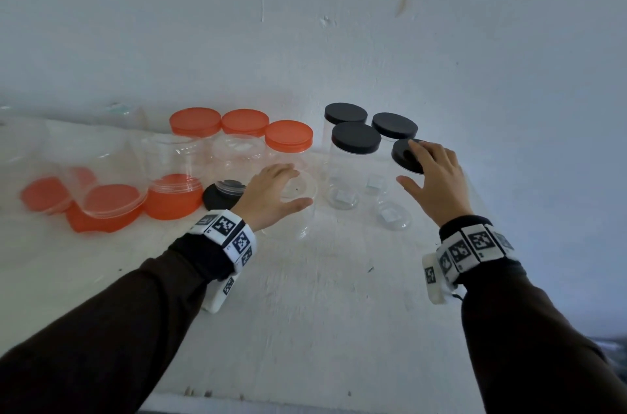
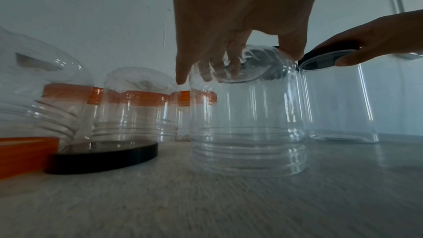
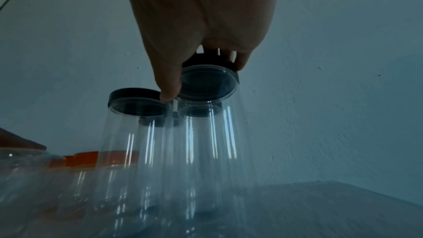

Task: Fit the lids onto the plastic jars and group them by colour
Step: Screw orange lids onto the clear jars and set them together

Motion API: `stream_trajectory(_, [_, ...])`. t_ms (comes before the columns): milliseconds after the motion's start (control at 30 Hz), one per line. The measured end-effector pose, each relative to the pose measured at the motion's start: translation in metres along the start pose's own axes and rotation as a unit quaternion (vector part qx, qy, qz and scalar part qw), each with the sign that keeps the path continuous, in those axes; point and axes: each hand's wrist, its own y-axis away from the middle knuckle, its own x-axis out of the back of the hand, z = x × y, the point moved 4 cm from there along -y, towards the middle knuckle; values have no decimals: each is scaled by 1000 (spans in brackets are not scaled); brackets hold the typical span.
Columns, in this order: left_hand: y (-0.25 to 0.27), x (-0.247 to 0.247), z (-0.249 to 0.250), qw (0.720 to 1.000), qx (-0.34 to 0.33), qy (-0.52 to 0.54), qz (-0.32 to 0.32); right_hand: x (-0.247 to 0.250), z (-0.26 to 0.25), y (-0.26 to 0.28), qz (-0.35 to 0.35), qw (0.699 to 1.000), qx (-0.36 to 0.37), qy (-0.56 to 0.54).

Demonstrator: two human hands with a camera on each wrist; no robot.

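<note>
On the counter (image 1: 305,295), right hand (image 1: 437,179) is gripping a black lid (image 1: 405,155) atop its jar beside the black-lidded group, while left hand (image 1: 271,196) is clamping an upside-down jar (image 2: 248,115), probably to flip for capping.

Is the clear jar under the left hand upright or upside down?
Upside down: the clear jar has its threaded neck on the table, base under the left hand.

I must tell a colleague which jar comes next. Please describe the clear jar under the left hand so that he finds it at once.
On the white table, between the orange-lidded jars and the black-lidded jars, stands one clear plastic jar. It is upside down with no lid, and the left hand grips its upturned base.
</note>
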Motion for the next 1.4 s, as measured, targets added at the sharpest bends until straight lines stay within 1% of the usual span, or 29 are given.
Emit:
stream_trajectory(67, [2, 2, 1, 1000, 9, -16, -14, 3, 0, -3, -30, 1000, 0, 7])
stream_trajectory(100, [3, 3, 1, 1000, 7, -19, -11, 6, -1, -5, -52, 999, -3, 13])
stream_trajectory(167, [9, 11, 2, 1000, -9, -2, 9, 12, -6, -9, -81, 997, -14, 15])
stream_trajectory(200, [14, 17, 2, 999, -20, 14, 24, 17, -11, -9, -75, 997, -16, 11])
stream_trajectory(233, [19, 23, 0, 998, -30, 31, 41, 23, -18, -10, -52, 999, -9, 4])
stream_trajectory(300, [31, 37, -6, 994, -34, 62, 80, 36, -39, -8, 38, 998, 38, -29])
stream_trajectory(367, [46, 51, -16, 991, -30, 59, 117, 46, -70, 1, 129, 982, 115, -75])
stream_trajectory(400, [54, 58, -22, 989, -29, 42, 135, 47, -86, 5, 148, 974, 147, -94])
stream_trajectory(433, [62, 63, -30, 988, -29, 24, 147, 43, -101, 10, 144, 968, 171, -112])
stream_trajectory(500, [76, 71, -50, 989, -13, -3, 150, 24, -127, 18, 87, 965, 189, -157])
stream_trajectory(567, [88, 76, -71, 990, 16, -29, 134, -2, -144, 24, 14, 967, 179, -181])
stream_trajectory(600, [93, 77, -79, 992, 34, -44, 114, -16, -152, 26, -20, 969, 174, -175])
stream_trajectory(700, [103, 78, -100, 992, 86, -90, 34, -50, -165, 26, -106, 975, 161, -108])
stream_trajectory(767, [104, 79, -108, 988, 105, -114, -6, -64, -170, 22, -173, 976, 127, -47])
stream_trajectory(833, [102, 76, -114, 982, 122, -137, -53, -76, -172, 19, -221, 971, 94, -3])
stream_trajectory(900, [99, 71, -120, 971, 139, -166, -105, -85, -174, 19, -256, 964, 70, 15])
stream_trajectory(967, [96, 66, -126, 960, 162, -174, -145, -89, -176, 20, -271, 961, 57, 21])
stream_trajectory(1067, [95, 63, -131, 955, 172, -168, -175, -87, -177, 22, -256, 965, 40, 33])
stream_trajectory(1233, [97, 63, -126, 959, 141, -172, -177, -83, -180, 26, -265, 963, 32, 37])
stream_trajectory(1333, [99, 62, -119, 962, 103, -186, -170, -81, -181, 30, -266, 963, 26, 26])
stream_trajectory(1400, [100, 61, -117, 965, 89, -177, -171, -80, -183, 32, -267, 963, 21, 19])
